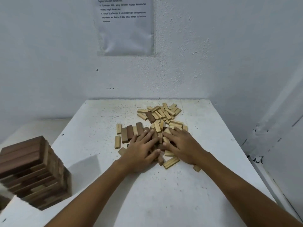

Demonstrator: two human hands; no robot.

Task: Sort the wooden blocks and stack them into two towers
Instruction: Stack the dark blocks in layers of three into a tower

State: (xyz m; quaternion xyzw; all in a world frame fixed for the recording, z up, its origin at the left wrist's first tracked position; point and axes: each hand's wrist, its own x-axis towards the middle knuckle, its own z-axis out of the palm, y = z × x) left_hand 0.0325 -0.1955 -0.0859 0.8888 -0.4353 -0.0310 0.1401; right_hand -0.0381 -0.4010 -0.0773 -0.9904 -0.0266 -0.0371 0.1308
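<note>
Hands are laid flat on the heap of wooden blocks (157, 128) at mid-desk; the left hand (141, 149) is set with fingers (147, 134) straight and slightly spread, pressed down on dark blocks; the right hand (183, 145) is placed just beside it, its fingers (170, 140) stretched over pale blocks, nothing pinched or gripped. Beyond the fingertips, a loose scatter of pale blocks (161, 112) is seen with one dark block (150, 117) among them; just left of the left fingers, a row of dark blocks (131, 132) is lined up, pale pieces beside it. Under the right wrist, a pale block (171, 162) is lying on the white desk (164, 194). Far left of both hands, a finished tower (32, 171) is standing, dark layer on top. A printed sheet (125, 25) is fixed to the wall above.
</note>
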